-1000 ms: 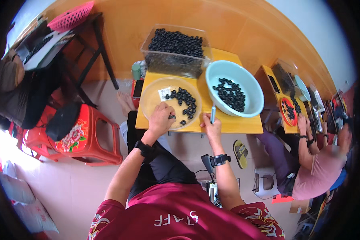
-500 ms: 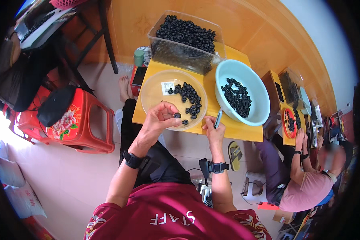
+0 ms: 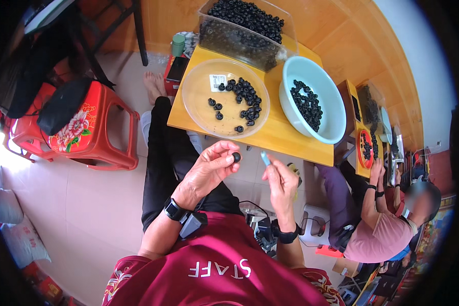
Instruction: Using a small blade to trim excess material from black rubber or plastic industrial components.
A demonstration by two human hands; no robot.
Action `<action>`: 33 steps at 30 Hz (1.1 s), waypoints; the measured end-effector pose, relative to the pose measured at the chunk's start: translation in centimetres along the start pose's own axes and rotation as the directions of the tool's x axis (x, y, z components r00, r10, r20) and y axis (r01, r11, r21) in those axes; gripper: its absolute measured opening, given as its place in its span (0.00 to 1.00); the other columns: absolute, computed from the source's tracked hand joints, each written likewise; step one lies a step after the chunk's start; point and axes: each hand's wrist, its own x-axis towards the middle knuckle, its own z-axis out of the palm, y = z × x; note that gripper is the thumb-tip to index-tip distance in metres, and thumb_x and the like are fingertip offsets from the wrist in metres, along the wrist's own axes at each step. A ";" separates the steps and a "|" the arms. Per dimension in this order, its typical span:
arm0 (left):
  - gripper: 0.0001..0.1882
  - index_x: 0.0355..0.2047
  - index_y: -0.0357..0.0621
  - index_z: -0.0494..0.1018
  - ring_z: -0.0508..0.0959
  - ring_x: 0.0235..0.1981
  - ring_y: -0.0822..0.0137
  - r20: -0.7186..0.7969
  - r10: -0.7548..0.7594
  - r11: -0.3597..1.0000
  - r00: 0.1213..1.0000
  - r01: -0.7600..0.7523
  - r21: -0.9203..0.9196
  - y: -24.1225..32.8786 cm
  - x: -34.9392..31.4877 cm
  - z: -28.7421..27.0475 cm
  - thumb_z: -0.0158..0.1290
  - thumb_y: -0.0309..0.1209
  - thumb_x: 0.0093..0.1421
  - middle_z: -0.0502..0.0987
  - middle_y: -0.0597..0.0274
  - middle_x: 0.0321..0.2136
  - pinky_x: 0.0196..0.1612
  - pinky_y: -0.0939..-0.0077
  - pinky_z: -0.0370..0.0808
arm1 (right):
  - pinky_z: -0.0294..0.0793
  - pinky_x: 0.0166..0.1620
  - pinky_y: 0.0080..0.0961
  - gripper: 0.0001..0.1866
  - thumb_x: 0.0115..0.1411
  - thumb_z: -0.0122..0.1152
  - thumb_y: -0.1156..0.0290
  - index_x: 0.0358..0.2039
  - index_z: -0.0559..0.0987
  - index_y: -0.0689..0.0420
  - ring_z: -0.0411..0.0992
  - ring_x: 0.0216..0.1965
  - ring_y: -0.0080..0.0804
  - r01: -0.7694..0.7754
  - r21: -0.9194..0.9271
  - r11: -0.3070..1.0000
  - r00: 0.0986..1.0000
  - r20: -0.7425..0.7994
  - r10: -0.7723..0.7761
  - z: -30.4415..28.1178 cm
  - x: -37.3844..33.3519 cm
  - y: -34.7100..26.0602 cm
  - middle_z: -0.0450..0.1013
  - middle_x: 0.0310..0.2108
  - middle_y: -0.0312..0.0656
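Between the thumb and fingers of my left hand [image 3: 207,171] is a small round black part [image 3: 236,157], held just off the table's front edge. My right hand [image 3: 282,182] grips a slim light-blue pen-like tool [image 3: 265,158], its end pointing up and toward the black part without touching it. Beyond both hands, a clear round plastic tray [image 3: 196,109] on the table holds several loose black parts [image 3: 247,94] and a white label. To its right a pale blue basin [image 3: 286,97] contains more black parts.
A clear bin [image 3: 224,48] heaped with black parts stands at the back of the yellow table [image 3: 278,137]. A phone [image 3: 177,69] and green canister [image 3: 178,45] sit left of it. Red stools [image 3: 94,122] are at left; a person [image 3: 380,229] works at right.
Both hands have drawn back from the tray toward my body, with the black part and the tool still in them. The view has shifted, and several parts now lie apart on the tray's left.
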 end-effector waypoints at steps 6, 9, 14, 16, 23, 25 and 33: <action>0.11 0.40 0.42 0.69 0.70 0.36 0.71 -0.001 0.016 1.000 1.000 -0.016 0.023 0.1 -0.2 -0.4 0.52 0.25 0.56 0.70 0.61 0.35 0.41 0.79 0.68 | 0.61 0.20 0.22 0.11 0.54 0.58 0.75 0.39 0.77 0.61 0.63 0.16 0.26 0.281 -0.269 0.921 0.957 0.157 -0.245 1.1 -0.7 -1.3 0.67 0.19 0.41; 0.10 0.40 0.41 0.69 0.70 0.36 0.71 0.022 -0.001 1.000 1.000 0.000 0.029 0.1 -0.1 -0.5 0.52 0.25 0.56 0.71 0.61 0.35 0.41 0.78 0.68 | 0.61 0.19 0.24 0.11 0.54 0.59 0.73 0.39 0.78 0.59 0.62 0.15 0.27 0.306 -0.283 0.909 0.950 0.155 -0.272 1.4 -0.3 -1.0 0.66 0.18 0.40; 0.08 0.37 0.41 0.72 0.73 0.32 0.72 -0.054 -0.032 1.000 0.998 0.031 -0.003 0.2 0.4 -0.6 0.54 0.22 0.55 0.74 0.65 0.34 0.38 0.79 0.72 | 0.63 0.20 0.26 0.12 0.53 0.59 0.73 0.40 0.78 0.58 0.64 0.15 0.31 0.304 -0.310 0.901 0.951 0.153 -0.269 1.2 0.2 -0.3 0.65 0.17 0.41; 0.07 0.36 0.40 0.72 0.73 0.31 0.72 -0.054 -0.048 0.999 0.997 0.047 -0.009 0.2 0.7 -0.8 0.54 0.23 0.55 0.74 0.65 0.33 0.38 0.79 0.72 | 0.64 0.21 0.28 0.12 0.53 0.60 0.73 0.40 0.78 0.58 0.65 0.16 0.33 0.301 -0.325 0.896 0.951 0.167 -0.259 1.0 0.5 0.0 0.65 0.17 0.41; 0.06 0.33 0.40 0.71 0.75 0.28 0.71 -0.057 -0.094 0.995 0.994 0.095 0.022 -0.3 1.7 -0.7 0.54 0.23 0.55 0.74 0.65 0.28 0.35 0.80 0.73 | 0.64 0.20 0.29 0.14 0.52 0.61 0.72 0.40 0.78 0.57 0.65 0.16 0.34 0.344 -0.366 0.865 0.939 0.160 -0.305 0.1 1.0 1.6 0.64 0.18 0.41; 0.06 0.33 0.40 0.71 0.75 0.28 0.72 -0.058 -0.142 0.989 0.988 0.144 0.019 -0.6 1.9 -0.5 0.55 0.23 0.55 0.74 0.65 0.27 0.35 0.81 0.73 | 0.63 0.20 0.29 0.15 0.51 0.61 0.71 0.41 0.77 0.57 0.65 0.16 0.34 0.363 -0.392 0.846 0.932 0.161 -0.325 -0.6 0.8 2.1 0.64 0.18 0.40; 0.05 0.31 0.40 0.71 0.74 0.30 0.74 0.191 -0.269 0.961 0.944 0.276 -0.010 -0.6 0.9 1.6 0.55 0.23 0.54 0.74 0.61 0.30 0.34 0.82 0.73 | 0.63 0.21 0.28 0.12 0.52 0.57 0.77 0.39 0.77 0.60 0.64 0.16 0.33 0.202 -0.567 0.798 0.971 0.008 -0.240 -2.7 -0.6 4.4 0.65 0.18 0.43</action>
